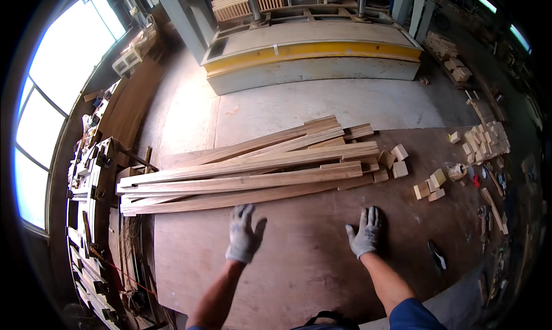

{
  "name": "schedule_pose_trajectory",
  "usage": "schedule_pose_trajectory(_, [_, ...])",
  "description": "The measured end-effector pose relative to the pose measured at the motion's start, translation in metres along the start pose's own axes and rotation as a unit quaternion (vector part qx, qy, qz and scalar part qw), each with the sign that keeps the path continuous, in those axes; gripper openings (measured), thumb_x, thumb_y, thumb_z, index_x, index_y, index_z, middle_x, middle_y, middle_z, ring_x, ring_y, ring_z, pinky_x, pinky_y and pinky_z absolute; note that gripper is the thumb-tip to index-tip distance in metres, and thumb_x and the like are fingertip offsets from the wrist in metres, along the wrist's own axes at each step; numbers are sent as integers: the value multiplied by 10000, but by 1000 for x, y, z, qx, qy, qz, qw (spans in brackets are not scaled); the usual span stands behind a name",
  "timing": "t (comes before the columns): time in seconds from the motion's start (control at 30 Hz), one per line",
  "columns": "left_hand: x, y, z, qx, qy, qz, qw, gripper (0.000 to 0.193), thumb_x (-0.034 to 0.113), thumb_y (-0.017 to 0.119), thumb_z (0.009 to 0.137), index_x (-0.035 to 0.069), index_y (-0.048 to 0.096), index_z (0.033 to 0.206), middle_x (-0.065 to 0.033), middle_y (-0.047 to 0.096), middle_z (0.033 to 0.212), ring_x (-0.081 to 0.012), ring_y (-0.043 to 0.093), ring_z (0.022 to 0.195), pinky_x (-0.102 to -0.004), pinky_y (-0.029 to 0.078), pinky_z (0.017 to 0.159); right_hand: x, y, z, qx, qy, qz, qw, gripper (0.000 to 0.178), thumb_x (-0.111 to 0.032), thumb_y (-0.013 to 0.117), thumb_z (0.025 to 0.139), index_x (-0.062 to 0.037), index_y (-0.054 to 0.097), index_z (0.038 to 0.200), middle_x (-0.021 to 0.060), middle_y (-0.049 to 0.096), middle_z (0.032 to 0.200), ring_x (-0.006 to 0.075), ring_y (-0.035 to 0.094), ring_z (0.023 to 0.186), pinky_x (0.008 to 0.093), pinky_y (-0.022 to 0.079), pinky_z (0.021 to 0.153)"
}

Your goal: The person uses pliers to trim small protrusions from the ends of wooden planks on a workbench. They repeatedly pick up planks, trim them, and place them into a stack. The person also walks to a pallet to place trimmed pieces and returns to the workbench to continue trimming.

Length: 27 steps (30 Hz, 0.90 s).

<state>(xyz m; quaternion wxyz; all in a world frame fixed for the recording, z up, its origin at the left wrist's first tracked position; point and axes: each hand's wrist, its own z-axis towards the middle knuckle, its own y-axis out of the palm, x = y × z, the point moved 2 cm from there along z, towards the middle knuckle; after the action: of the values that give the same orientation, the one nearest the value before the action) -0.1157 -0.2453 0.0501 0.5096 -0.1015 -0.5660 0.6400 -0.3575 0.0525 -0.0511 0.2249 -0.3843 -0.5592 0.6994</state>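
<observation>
Both hands wear pale work gloves. My left hand (242,236) is open just in front of the nearest long wooden bar, its fingertips close to the wood; I cannot tell whether they touch. My right hand (365,233) is open, fingers stretched forward, over the brown tabletop (299,255) to the right, with nothing in it. Beyond the hands lies a loose stack of long wooden bars (253,182), some crossing at a slant, with shorter pieces lying on their right ends. Small wooden blocks (399,161) lie against the right end of the stack.
More blocks (432,185) and a heap of offcuts (487,140) lie at the right, near hand tools. A dark-handled tool (437,255) rests right of my right hand. A large press with a yellow beam (316,52) stands behind the table. A clamp rack (89,215) runs along the left.
</observation>
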Motion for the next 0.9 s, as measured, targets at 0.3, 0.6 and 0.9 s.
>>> schedule_pose_trajectory(0.3, [-88,51,219,-121,-66,152,979,718,498,630,953,-21,509,1433,-245,543,1435,-396,438,1394,-484,351,1164,-1,-5,4,-11,-7,-22,1000,835,-510,661,876,27,433,1474,302,330,1568,487,274,1462,618,208,1196])
schedule_pose_trajectory(0.6, [-110,74,264,-356,-217,173,893,825,687,547,927,46,516,1445,-242,544,1451,-392,494,1377,-464,385,1147,-1,-5,5,-17,3,4,1000,866,-465,730,823,15,431,1479,323,355,1536,500,295,1444,625,213,1194])
schedule_pose_trajectory(0.9, [-86,56,242,-392,-200,182,880,1058,838,678,709,20,592,1374,-262,589,1385,-401,580,1279,-442,478,1074,3,1,-1,16,-1,12,1000,869,-467,729,835,17,412,1483,316,357,1533,515,308,1424,625,247,1173])
